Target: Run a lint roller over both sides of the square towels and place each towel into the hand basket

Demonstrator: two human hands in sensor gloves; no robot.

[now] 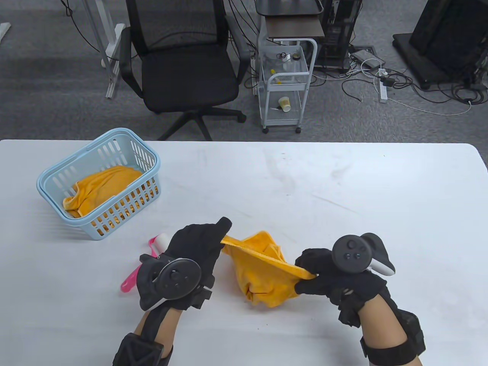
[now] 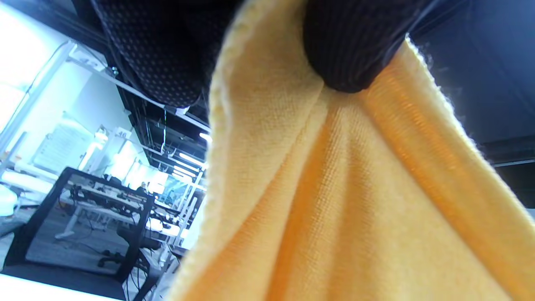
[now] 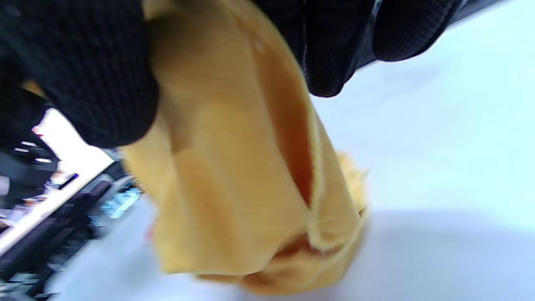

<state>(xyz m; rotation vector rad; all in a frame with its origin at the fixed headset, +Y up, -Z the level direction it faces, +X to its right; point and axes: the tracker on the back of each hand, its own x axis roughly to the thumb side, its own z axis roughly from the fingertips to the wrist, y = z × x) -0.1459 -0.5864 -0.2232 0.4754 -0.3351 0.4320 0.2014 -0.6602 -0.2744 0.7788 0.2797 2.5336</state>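
A yellow square towel (image 1: 263, 272) hangs bunched between both hands above the white table (image 1: 305, 183). My left hand (image 1: 213, 238) pinches one corner of it, and my right hand (image 1: 310, 268) pinches the opposite corner. Close up, the towel (image 2: 334, 200) fills the left wrist view under my fingers (image 2: 347, 50). In the right wrist view the towel (image 3: 225, 188) droops from my curled fingers (image 3: 83, 83). A pink lint roller (image 1: 146, 259) lies on the table, partly hidden behind my left hand. The light blue hand basket (image 1: 99, 183) at the left holds another yellow towel (image 1: 101, 187).
Beyond the table's far edge stand a black office chair (image 1: 183, 65) and a white trolley (image 1: 286, 80). Cables and a power strip (image 1: 383, 89) lie on the grey floor.
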